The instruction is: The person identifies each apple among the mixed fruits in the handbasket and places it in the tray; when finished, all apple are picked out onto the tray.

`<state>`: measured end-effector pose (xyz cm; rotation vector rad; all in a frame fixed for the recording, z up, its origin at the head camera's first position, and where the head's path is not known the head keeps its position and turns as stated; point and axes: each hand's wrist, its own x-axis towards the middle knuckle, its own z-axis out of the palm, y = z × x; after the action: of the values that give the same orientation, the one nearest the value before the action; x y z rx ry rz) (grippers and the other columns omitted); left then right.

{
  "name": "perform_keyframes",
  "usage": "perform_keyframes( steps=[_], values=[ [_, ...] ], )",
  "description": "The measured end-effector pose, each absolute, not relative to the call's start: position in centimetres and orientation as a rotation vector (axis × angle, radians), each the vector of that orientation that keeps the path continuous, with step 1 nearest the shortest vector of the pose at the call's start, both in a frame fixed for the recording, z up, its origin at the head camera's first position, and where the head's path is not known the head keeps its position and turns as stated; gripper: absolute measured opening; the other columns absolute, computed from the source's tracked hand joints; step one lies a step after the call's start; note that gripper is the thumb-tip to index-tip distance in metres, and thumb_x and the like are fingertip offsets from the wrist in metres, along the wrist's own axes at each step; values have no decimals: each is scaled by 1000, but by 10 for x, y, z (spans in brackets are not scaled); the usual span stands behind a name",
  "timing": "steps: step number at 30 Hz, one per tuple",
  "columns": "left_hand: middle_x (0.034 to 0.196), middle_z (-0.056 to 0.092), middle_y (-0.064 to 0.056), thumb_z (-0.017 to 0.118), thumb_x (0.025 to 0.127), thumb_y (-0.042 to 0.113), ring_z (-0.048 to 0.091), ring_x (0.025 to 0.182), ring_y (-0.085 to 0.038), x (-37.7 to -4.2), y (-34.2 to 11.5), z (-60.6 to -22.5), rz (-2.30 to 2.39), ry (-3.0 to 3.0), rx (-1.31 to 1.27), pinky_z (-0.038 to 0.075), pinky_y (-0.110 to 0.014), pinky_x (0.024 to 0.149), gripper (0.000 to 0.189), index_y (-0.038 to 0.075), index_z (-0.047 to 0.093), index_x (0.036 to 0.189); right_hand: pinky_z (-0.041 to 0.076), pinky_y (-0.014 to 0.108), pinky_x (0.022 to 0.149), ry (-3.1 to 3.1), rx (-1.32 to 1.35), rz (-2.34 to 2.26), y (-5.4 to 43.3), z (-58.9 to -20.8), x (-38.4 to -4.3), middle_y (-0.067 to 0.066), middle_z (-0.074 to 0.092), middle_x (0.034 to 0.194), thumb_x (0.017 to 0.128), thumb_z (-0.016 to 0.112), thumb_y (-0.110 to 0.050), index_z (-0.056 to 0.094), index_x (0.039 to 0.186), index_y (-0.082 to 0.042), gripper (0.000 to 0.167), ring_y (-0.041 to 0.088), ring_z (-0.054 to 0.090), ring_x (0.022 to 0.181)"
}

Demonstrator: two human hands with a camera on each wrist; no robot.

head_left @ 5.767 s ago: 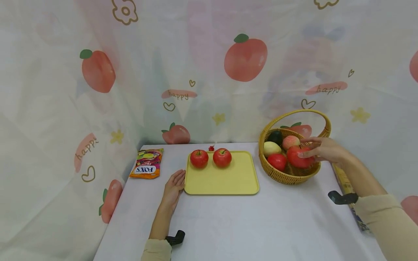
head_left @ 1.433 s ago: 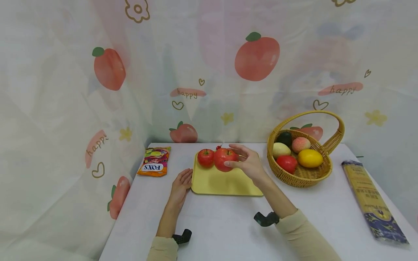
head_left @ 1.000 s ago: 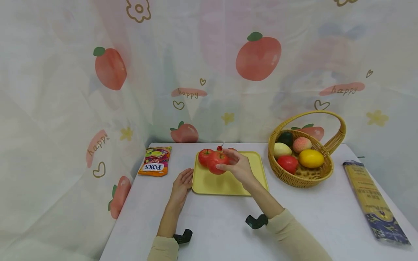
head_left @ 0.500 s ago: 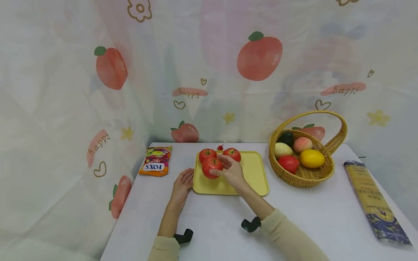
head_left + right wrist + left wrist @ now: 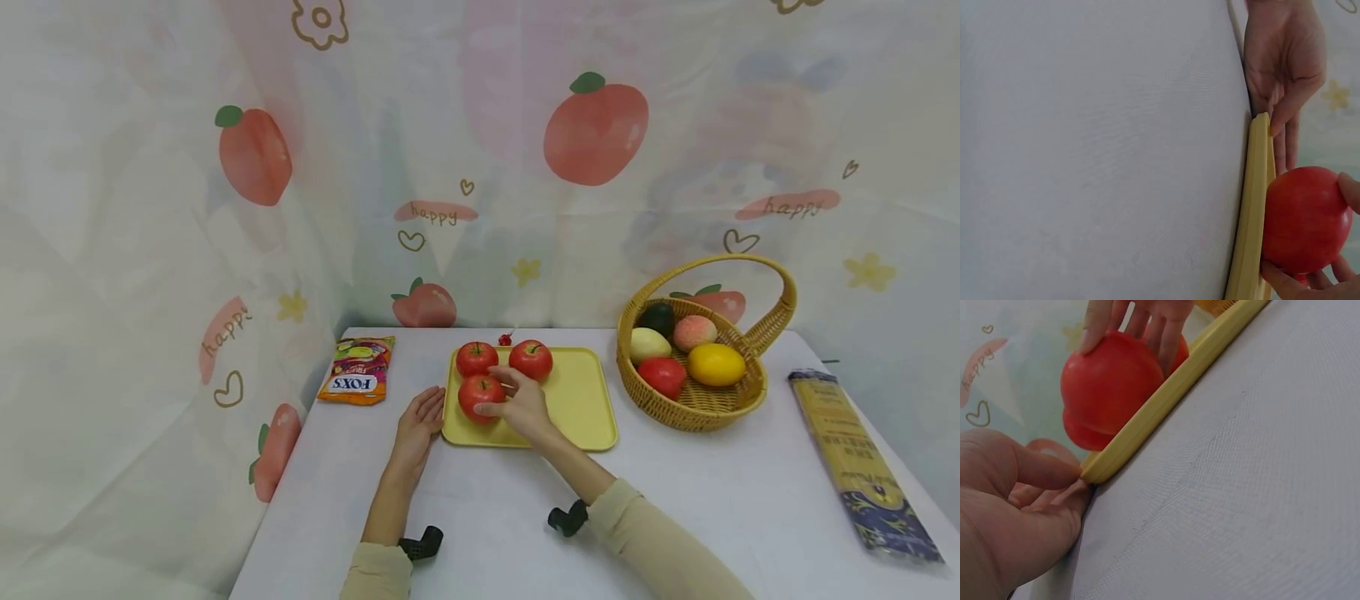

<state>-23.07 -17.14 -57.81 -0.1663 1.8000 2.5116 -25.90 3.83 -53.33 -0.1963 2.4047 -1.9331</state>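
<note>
My right hand (image 5: 525,408) grips a red apple (image 5: 480,397) between thumb and fingers, over the left part of the yellow tray (image 5: 570,417). In the left wrist view the apple (image 5: 1110,381) overlaps the tray's rim, with the right-hand fingers coming down from above. Two more red apples, one at the back left (image 5: 476,358) and one to its right (image 5: 531,360), sit on the tray. My left hand (image 5: 416,425) is at the tray's left side. Its thumb presses the tray corner (image 5: 1100,470) in the left wrist view, fingers along the outside.
A wicker basket (image 5: 693,417) at the right holds a lemon (image 5: 716,365), a peach (image 5: 693,332) and several other fruits. A FOX'S candy bag (image 5: 356,371) lies at the left, a long yellow-and-blue packet (image 5: 862,467) at the right. Behind the tray lies a small red item (image 5: 506,339).
My right hand took an apple from the basket and carried it left over the tray. It has since moved lower and toward the front, in front of the two other apples. My left hand stays put.
</note>
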Motion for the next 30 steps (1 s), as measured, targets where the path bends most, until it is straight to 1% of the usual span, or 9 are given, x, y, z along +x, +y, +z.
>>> perform_keyframes(
  steps=[6, 9, 13, 15, 21, 26, 30],
  values=[
    [161, 39, -25, 43, 98, -20, 37, 151, -36, -231, -171, -578, 2506, 1803, -171, 34, -43, 122, 61, -4, 36, 156, 53, 49, 108, 2414, -179, -1912, 35, -537, -259, 10, 65, 140, 80, 90, -8, 63, 141, -11, 67, 35, 58, 132],
    [161, 41, -22, 45, 98, -19, 38, 151, -34, -231, -171, -578, 2497, 1796, -194, 35, -41, 122, 61, -1, 38, 157, 52, 50, 109, 2418, -176, -1902, 35, -536, -258, 9, 65, 140, 79, 90, -8, 63, 142, -12, 68, 35, 57, 134],
    [161, 42, -20, 46, 99, -17, 39, 151, -32, -232, -171, -579, 2489, 1797, -218, 36, -41, 122, 61, 2, 40, 156, 50, 52, 111, 2409, -214, -1885, 35, -535, -257, 8, 63, 142, 79, 91, -8, 61, 143, -12, 71, 35, 55, 136],
    [161, 42, -20, 45, 99, -17, 39, 151, -33, -232, -172, -579, 2484, 1805, -213, 36, -41, 122, 61, 1, 39, 156, 50, 53, 110, 2394, -242, -1881, 36, -534, -256, 8, 63, 143, 79, 91, -9, 60, 144, -11, 71, 35, 54, 137],
    [161, 41, -22, 44, 98, -19, 39, 151, -34, -233, -172, -581, 2491, 1804, -196, 36, -41, 121, 61, -1, 38, 157, 49, 55, 111, 2345, -308, -1920, 48, -530, -257, 15, 62, 144, 83, 89, -12, 59, 143, -5, 68, 38, 54, 137],
    [161, 41, -22, 45, 99, -19, 39, 151, -34, -233, -172, -581, 2485, 1822, -184, 37, -40, 120, 62, -2, 37, 157, 45, 58, 114, 2310, -322, -1974, 62, -517, -257, 21, 60, 144, 86, 85, -10, 59, 142, -1, 62, 42, 53, 137],
    [162, 41, -21, 45, 99, -18, 39, 151, -33, -231, -171, -580, 2486, 1823, -193, 37, -40, 121, 62, 0, 38, 157, 46, 53, 115, 2302, -312, -2003, 78, -503, -255, 22, 61, 141, 88, 84, -9, 60, 140, 0, 58, 42, 55, 135]
  ],
)
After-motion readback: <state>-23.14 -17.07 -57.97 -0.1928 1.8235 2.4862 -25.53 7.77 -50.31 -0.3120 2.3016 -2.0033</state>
